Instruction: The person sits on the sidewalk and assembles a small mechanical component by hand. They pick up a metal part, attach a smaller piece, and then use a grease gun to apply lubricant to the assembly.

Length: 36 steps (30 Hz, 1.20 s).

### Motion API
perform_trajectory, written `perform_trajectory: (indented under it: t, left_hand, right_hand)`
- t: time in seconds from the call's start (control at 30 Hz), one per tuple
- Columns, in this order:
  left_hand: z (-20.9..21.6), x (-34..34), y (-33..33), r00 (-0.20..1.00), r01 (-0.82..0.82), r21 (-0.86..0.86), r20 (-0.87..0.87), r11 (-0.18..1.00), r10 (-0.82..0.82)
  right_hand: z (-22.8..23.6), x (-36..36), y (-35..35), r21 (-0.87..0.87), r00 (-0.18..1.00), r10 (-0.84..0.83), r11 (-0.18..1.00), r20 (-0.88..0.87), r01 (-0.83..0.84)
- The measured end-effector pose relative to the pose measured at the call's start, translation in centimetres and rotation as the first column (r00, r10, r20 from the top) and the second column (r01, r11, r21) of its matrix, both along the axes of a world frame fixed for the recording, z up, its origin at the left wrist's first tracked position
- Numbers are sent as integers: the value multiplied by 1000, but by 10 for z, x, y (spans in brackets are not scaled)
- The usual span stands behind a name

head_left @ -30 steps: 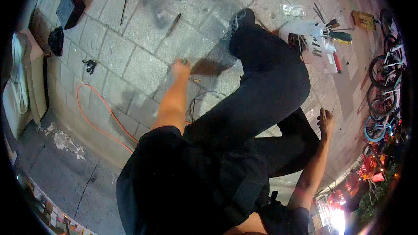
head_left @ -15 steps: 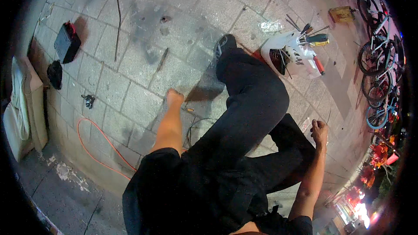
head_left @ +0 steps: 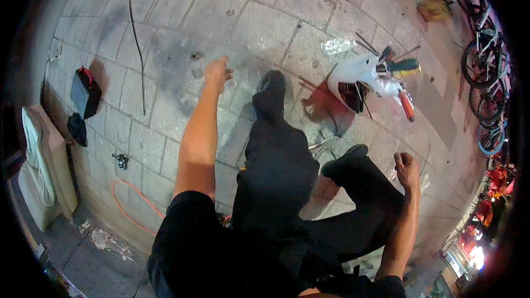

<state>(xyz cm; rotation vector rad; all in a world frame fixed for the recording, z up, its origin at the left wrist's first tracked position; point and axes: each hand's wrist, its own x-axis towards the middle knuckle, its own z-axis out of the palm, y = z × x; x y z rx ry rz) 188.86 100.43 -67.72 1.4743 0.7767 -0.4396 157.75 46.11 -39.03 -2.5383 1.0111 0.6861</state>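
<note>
Hovering over the paving (head_left: pixel 259 19), the left hand (head_left: pixel 218 74) has its fingers loosely spread, with nothing visible in its grip. The right hand (head_left: pixel 407 169) is curled near the bent leg (head_left: pixel 375 201); a thin sliver (head_left: pixel 428 157) shows beside it, but whether the fingers pinch it I cannot tell. The long dark rod (head_left: pixel 140 49) lies loose, well left of the left hand, not picked up. The green-handled tool (head_left: pixel 403 65) and red-handled tool (head_left: pixel 407 106) sit at the white container (head_left: pixel 359 70), unused; no finished work can be made out.
</note>
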Motion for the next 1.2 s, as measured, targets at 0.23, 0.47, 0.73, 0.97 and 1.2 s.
perform_trajectory:
  t: [0.23, 0.47, 0.73, 0.97, 1.2]
  left_hand:
    - [-8, 140, -35, 979, 142, 330, 96, 933, -182]
    - [-93, 218, -9, 856, 310, 783, 16, 538, -516]
    - [-81, 233, -28, 667, 531, 814, -230, 235, -709]
    - [-38, 136, -28, 885, 460, 308, -86, 833, -457]
    - [6, -123, -14, 988, -134, -785, -62, 605, 139]
  right_hand:
    - [-19, 24, -30, 12, 997, -4, 1000, -82, 5]
    - [-17, 51, -25, 81, 977, -191, 977, -98, 199]
    - [-12, 65, -14, 83, 977, -162, 981, -137, 175]
    - [-6, 68, -7, 119, 999, 13, 993, -33, -9]
    - [-14, 39, -23, 200, 999, -25, 980, 23, 20]
